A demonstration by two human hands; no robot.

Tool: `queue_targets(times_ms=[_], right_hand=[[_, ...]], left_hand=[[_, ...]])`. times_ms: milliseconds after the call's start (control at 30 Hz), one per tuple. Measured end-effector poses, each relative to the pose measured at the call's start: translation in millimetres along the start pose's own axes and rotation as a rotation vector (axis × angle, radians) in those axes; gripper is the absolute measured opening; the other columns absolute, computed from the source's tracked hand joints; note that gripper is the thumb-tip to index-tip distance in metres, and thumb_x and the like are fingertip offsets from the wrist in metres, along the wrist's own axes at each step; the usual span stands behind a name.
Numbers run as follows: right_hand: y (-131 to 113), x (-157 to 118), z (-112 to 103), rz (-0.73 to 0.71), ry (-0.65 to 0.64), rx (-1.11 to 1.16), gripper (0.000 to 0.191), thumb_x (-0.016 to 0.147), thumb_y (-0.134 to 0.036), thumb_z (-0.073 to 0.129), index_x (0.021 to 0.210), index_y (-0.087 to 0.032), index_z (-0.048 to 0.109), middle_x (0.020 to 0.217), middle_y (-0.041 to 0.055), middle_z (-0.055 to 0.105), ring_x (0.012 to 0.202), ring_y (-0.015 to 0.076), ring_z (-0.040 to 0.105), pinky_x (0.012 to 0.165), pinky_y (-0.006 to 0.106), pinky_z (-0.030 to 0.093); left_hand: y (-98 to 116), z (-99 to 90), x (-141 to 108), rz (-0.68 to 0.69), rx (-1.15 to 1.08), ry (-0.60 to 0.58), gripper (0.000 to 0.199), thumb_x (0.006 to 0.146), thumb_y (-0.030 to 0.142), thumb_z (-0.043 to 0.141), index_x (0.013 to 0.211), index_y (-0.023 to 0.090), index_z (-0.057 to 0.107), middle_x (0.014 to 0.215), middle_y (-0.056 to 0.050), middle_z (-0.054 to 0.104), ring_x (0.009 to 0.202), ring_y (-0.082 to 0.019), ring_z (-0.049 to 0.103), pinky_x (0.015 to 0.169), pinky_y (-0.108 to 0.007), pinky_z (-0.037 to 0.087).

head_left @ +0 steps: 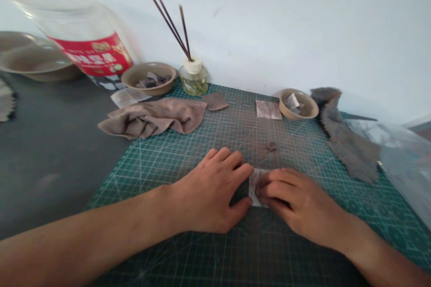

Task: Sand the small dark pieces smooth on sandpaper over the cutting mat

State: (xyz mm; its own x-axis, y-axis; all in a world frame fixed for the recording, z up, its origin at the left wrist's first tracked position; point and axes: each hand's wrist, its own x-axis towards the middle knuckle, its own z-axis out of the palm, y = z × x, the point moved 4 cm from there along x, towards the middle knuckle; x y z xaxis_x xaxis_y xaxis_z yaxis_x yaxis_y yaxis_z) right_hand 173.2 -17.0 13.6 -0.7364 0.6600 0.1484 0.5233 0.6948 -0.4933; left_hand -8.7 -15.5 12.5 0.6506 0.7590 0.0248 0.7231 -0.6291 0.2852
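A small whitish square piece point(254, 188) with brownish smudges lies on the green cutting mat point(151, 157). My left hand point(213, 193) rests at its left side, thumb and forefinger apart, their tips at the piece's edge and corner. Over the right part of the piece, my right hand point(299, 202) has its fingers pinched together and pressed down. Something small and dark shows at those fingertips, too hidden to name. Just beyond the hands sits a little brown crumpled bit point(271, 146), with brownish dust around it.
Along the back stand a bowl of dark scraps point(148, 74), a reed diffuser point(194, 76), a smudged square point(268, 110) and a second small bowl point(298, 105). A brown cloth point(158, 116) lies left, a grey frayed cloth point(353, 143) right. A large jar point(90, 49) stands back left.
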Motion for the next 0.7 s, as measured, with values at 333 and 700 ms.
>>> queue_targets(times_ms=[333, 700], right_hand=[[0.6, -4.2, -3.5, -0.060, -0.044, -0.043, 0.014, 0.092, -0.009, 0.061, 0.094, -0.021, 0.068, 0.100, 0.0015, 0.069, 0.091, 0.0189, 0.062, 0.086, 0.037, 0.049], [-1.2, -6.0, -8.5, -0.029, -0.114, -0.022, 0.013, 0.092, -0.009, 0.063, 0.088, -0.021, 0.067, 0.095, -0.0002, 0.068, 0.086, 0.0166, 0.063, 0.081, 0.033, 0.048]], left_hand=[[-0.5, -0.1, 0.7, 0.003, -0.014, -0.004, 0.030, 0.087, 0.043, 0.058, 0.109, 0.023, 0.057, 0.105, -0.006, 0.054, 0.098, -0.029, 0.049, 0.086, -0.050, 0.041], [-0.7, 0.6, 0.6, 0.003, -0.015, -0.002, 0.030, 0.087, 0.043, 0.058, 0.110, 0.023, 0.057, 0.105, -0.006, 0.054, 0.098, -0.029, 0.049, 0.086, -0.051, 0.041]])
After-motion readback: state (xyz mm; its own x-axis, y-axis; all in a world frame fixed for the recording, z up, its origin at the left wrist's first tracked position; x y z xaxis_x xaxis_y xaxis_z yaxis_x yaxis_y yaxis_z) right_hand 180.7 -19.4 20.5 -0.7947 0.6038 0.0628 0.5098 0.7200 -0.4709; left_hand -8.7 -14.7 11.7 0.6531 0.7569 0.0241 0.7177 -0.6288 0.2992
